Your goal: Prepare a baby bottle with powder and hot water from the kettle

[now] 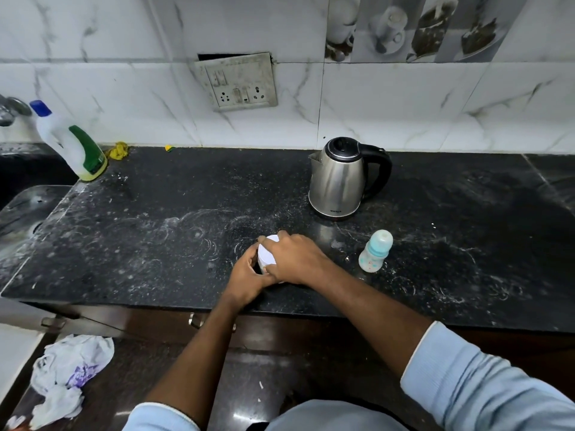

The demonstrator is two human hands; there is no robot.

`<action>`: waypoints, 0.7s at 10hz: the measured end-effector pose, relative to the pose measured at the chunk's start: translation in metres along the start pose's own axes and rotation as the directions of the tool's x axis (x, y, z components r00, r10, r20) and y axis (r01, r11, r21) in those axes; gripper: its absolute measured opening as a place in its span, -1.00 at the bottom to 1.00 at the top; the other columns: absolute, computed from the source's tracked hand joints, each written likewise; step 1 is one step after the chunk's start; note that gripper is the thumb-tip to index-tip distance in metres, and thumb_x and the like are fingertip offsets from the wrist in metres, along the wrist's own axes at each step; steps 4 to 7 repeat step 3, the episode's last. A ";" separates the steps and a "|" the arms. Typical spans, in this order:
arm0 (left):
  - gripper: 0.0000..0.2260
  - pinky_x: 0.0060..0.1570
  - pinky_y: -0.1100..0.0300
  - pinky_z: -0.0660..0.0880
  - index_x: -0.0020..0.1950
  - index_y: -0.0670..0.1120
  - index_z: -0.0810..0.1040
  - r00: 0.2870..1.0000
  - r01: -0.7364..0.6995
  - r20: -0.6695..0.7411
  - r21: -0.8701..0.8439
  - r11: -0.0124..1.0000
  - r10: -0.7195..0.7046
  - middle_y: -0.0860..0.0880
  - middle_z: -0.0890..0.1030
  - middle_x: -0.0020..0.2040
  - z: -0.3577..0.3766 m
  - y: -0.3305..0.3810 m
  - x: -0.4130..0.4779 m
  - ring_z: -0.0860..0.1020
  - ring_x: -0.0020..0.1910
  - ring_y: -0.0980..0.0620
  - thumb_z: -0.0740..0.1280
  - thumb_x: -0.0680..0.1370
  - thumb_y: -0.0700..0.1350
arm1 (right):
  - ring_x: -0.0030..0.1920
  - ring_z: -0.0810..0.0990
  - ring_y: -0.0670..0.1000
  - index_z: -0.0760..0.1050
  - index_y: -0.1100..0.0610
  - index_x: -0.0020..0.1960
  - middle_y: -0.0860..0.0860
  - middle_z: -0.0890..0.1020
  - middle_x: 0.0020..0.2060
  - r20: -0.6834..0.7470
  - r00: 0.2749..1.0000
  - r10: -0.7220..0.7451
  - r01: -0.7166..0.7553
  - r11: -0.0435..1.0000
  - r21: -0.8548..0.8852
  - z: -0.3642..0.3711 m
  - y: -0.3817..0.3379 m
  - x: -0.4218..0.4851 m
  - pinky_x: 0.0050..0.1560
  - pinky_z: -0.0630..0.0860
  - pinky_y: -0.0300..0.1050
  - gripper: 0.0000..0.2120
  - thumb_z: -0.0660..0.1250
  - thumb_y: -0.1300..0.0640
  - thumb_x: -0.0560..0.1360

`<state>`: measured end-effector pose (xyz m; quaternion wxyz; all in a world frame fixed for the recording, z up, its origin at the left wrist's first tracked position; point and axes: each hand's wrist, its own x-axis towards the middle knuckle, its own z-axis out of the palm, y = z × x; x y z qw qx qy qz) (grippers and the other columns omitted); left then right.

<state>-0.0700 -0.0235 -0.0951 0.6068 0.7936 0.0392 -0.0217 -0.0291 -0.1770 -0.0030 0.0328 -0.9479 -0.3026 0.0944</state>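
A small white round powder container (267, 252) stands on the black counter (155, 244) near its front edge. My left hand (247, 275) grips its lower body from the near side. My right hand (295, 259) curls over its white lid from the right. Most of the container is hidden by both hands. A baby bottle (375, 251) with a pale blue collar and a clear cap stands upright to the right of my hands. The steel kettle (340, 178) with a black handle and closed lid sits behind, spout to the left.
A white and green cleaner bottle (70, 143) leans at the back left beside a sink (18, 213) and tap (11, 110). A switch and socket plate (238, 82) hangs on the tiled wall. A crumpled plastic bag (68, 374) lies on the floor.
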 end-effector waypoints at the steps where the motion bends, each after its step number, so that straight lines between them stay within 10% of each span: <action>1: -0.29 0.16 0.31 0.55 0.34 0.11 0.54 1.000 0.015 0.018 -0.009 1.000 -0.015 0.13 0.71 0.20 -0.001 0.004 -0.001 0.66 0.18 0.17 0.70 0.27 -0.23 | 0.26 0.56 0.33 0.13 -0.08 0.67 0.22 0.42 0.42 0.019 1.000 0.018 -0.020 0.997 0.076 0.006 0.004 -0.001 0.18 0.55 0.19 -0.26 0.35 -0.12 0.57; 3: -0.15 0.38 0.04 0.54 0.50 0.10 0.47 0.997 0.005 0.079 0.030 1.000 -0.007 0.12 0.66 0.32 -0.003 0.016 -0.006 0.61 0.31 0.17 0.76 0.28 -0.13 | 0.44 0.41 0.32 -0.07 -0.26 0.67 0.12 0.09 0.67 0.035 0.997 0.072 -0.077 0.982 0.172 0.000 0.024 -0.021 0.33 0.45 0.23 -0.21 0.28 -0.27 0.59; 7: -0.15 0.38 0.04 0.54 0.50 0.10 0.47 0.997 0.005 0.079 0.030 1.000 -0.007 0.12 0.66 0.32 -0.003 0.016 -0.006 0.61 0.31 0.17 0.76 0.28 -0.13 | 0.44 0.41 0.32 -0.07 -0.26 0.67 0.12 0.09 0.67 0.035 0.997 0.072 -0.077 0.982 0.172 0.000 0.024 -0.021 0.33 0.45 0.23 -0.21 0.28 -0.27 0.59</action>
